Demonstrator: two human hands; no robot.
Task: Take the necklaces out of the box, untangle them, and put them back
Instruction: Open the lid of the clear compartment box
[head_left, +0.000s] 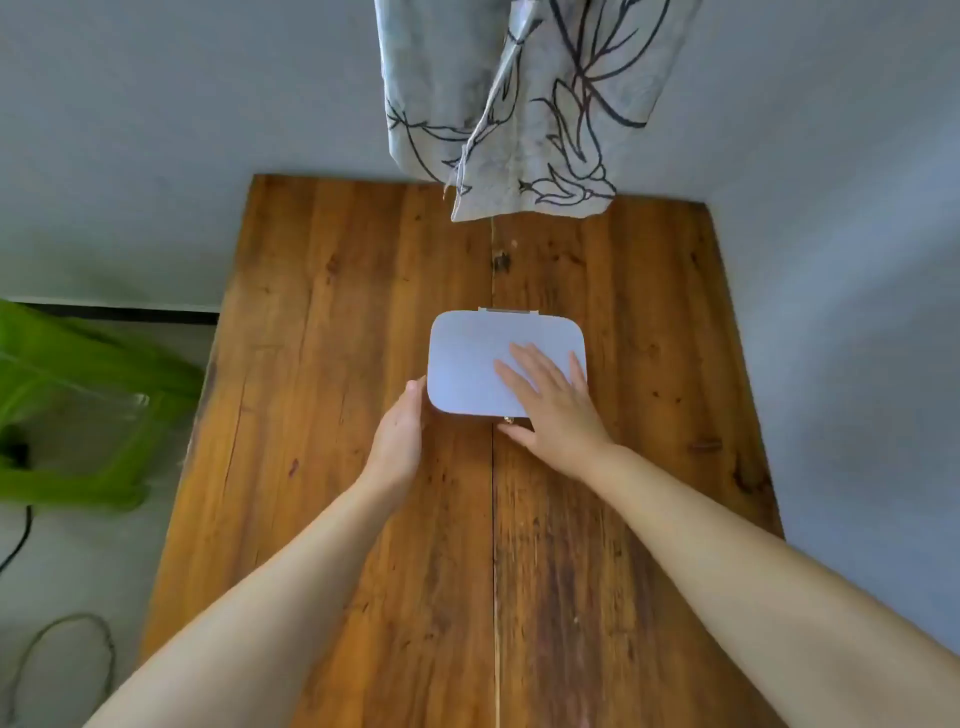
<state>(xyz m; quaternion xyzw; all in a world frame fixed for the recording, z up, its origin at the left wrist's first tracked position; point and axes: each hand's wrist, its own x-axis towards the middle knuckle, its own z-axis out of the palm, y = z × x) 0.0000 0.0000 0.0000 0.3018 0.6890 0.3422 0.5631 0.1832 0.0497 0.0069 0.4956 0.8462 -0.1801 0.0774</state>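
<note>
While a patterned curtain (519, 104) hangs over the table's (332, 364) far edge at upper centre, a green bag (78, 410) sits at left, well apart. At frame centre lies the box (467, 358) (lid shut), long axis left-right, hinge toward the frame's top, pale, with rounded corners. Left hand (397, 441) cups its left edge; right hand (556, 405) lies flat, fingers spread, on the lid.

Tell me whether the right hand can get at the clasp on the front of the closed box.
Probably yes. The right hand lies flat on the lid of the box, its thumb right beside the small gold clasp at the near edge. Nothing blocks it; the left hand steadies the left side.
</note>
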